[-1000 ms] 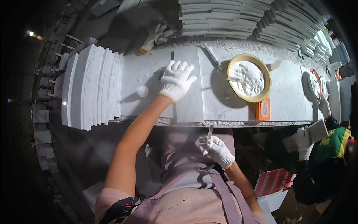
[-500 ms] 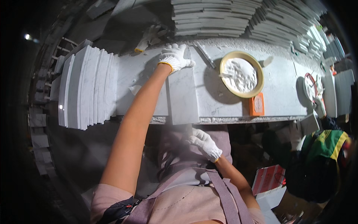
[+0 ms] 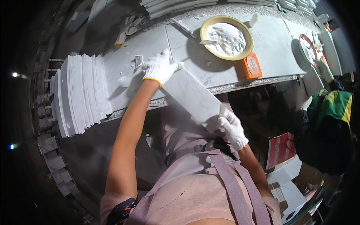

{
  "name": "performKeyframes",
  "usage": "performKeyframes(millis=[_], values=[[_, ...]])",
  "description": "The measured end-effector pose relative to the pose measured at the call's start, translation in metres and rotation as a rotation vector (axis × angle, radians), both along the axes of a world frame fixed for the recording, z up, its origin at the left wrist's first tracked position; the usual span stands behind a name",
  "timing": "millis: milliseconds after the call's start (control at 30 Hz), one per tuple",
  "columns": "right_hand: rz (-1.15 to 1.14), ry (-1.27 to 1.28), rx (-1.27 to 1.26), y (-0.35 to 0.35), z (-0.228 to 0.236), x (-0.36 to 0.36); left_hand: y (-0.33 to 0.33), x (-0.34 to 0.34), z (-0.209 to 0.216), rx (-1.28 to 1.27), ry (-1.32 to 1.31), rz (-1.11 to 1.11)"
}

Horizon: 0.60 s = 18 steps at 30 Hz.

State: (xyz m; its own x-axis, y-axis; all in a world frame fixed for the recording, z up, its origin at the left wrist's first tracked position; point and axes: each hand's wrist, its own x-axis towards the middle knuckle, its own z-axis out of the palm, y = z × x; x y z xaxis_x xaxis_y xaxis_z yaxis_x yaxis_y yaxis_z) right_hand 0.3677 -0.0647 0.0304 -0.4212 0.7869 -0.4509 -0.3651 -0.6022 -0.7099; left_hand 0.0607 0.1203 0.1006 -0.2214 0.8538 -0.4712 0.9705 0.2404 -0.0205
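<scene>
A pale grey-veined stone tile (image 3: 195, 95) lies slantwise over the worktable's front edge, its near end sticking out toward my lap. My left hand (image 3: 159, 67), in a white knit glove with a yellow cuff, presses on the tile's far end, fingers stretched and thumb spread. At the near end, my gloved right hand (image 3: 233, 130) is closed beside the tile's edge. A small greyish piece seems to show at its fingertips, but blur and dust hide what it is. Whitish dust hangs under the tile.
A row of upright tiles (image 3: 80, 93) stands left on the worktable (image 3: 272, 48). A yellow-rimmed bowl (image 3: 249, 45) of white powder and an orange box (image 3: 252, 66) sit right. Spare gloves (image 3: 128, 30) lie at the back. A person in green (image 3: 330, 110) works at right.
The tile has swung from nearly straight to slanting, its near end moving right and toward me. My right hand has moved right and up; my left hand slightly left. The view has shifted.
</scene>
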Motion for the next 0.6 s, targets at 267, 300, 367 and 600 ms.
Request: performKeyframes(millis=[267, 300, 367, 600], values=[[-0.083, -0.153, 0.097, 0.018, -0.038, 0.009, -0.055, 0.058, -0.022, 0.508, -0.107, -0.908], [-0.107, -0.165, 0.104, 0.017, -0.043, 0.008, -0.057, 0.069, -0.024, 0.394, -0.114, -0.917], [-0.141, -0.190, 0.108, 0.018, -0.050, 0.006, -0.058, 0.088, -0.025, 0.342, -0.112, -0.936], [-0.323, -0.323, 0.212, 0.024, -0.025, -0.010, -0.044, 0.102, -0.006, 0.165, -0.255, -0.854]])
